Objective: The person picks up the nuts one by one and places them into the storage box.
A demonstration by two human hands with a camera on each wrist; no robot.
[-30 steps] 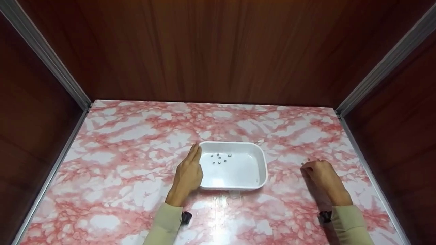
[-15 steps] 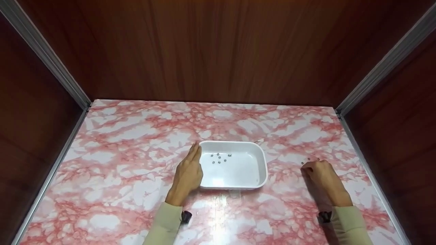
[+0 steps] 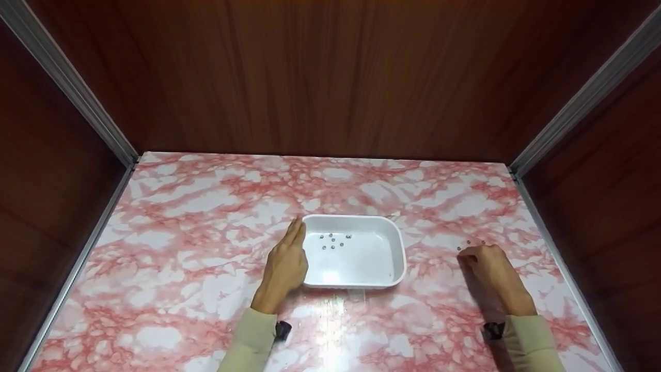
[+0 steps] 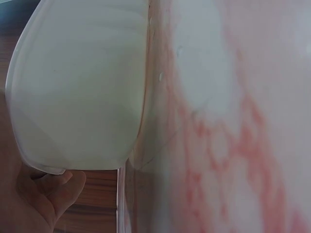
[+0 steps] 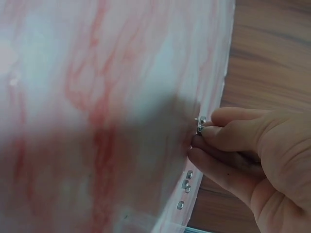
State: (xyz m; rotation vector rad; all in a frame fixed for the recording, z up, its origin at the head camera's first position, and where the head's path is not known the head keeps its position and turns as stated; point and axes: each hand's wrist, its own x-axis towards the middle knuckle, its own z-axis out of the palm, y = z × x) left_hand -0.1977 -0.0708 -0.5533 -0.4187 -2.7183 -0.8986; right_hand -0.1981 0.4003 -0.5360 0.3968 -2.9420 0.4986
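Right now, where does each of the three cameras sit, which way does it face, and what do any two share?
Head: looks down on the table; both hands and sleeves show, left hand against the white tray, right hand by small nuts.
Left wrist: beside the tray's outer wall; only curled fingers show.
Right wrist: faces the table edge; fingertips pinch a nut.
Shared: head and left wrist both show the tray.
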